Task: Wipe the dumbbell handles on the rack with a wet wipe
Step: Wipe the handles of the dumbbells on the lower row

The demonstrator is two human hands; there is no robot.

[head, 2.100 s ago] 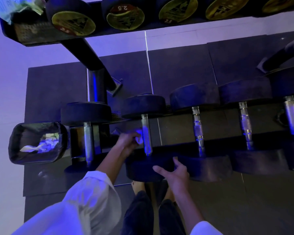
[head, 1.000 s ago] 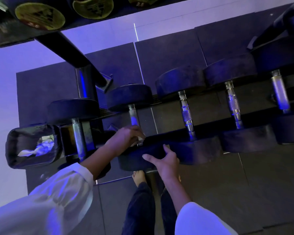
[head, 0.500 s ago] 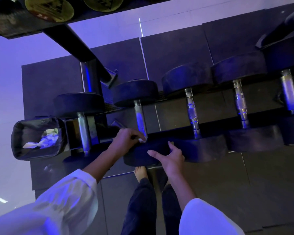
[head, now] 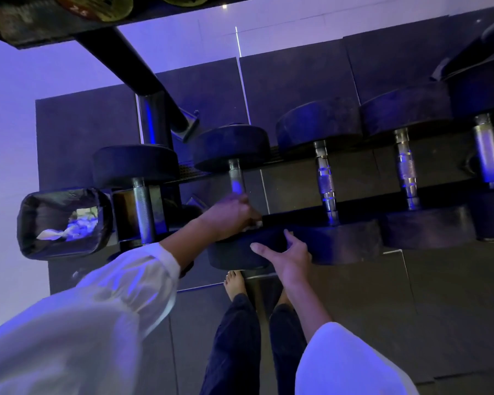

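Several black dumbbells with metal handles lie in a row on the low rack [head: 362, 199]. My left hand [head: 230, 215] grips the near end of the second dumbbell's handle [head: 236, 178] with a white wet wipe [head: 255, 223], of which only a small edge shows under the fingers. My right hand [head: 287, 256] rests on the near head [head: 240, 253] of the same dumbbell, fingers spread over its top edge. The handles further right [head: 325, 183] show bare metal.
A small black bin [head: 64, 223] with crumpled wipes inside hangs at the rack's left end. An upper shelf [head: 26, 27] with yellow-labelled dumbbells overhangs at top left, on a slanted post [head: 131, 58]. My bare feet [head: 236, 283] stand on dark floor tiles below the rack.
My left hand with the wipe has slid down the second handle from its middle to its near end. My right hand has stayed on the dumbbell's near head.
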